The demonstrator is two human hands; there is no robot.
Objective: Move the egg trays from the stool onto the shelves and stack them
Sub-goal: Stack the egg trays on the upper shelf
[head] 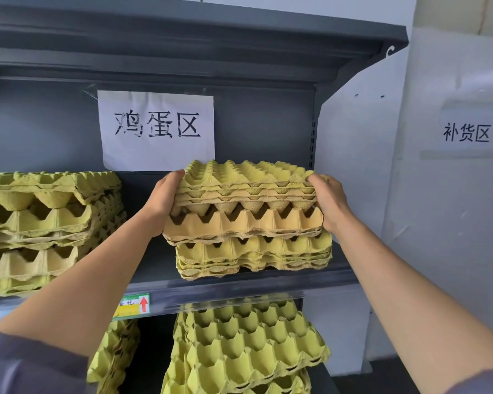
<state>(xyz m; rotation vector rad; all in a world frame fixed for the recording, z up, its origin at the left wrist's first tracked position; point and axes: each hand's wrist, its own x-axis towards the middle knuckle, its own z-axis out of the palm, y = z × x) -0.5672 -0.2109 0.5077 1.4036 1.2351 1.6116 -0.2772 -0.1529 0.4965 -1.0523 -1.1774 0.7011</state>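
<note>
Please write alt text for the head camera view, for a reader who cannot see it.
Two bare hands, left hand and right hand, hold a bundle of egg trays on a shorter stack on a grey shelf; more trays sit left and below.

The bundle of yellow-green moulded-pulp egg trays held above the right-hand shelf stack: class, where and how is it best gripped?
Grip the bundle of yellow-green moulded-pulp egg trays at its two opposite short edges, coming in from left and right, as the left hand and right hand do. It is wide, flat and layered, so pressing in from both sides likely holds the layers together.
</note>
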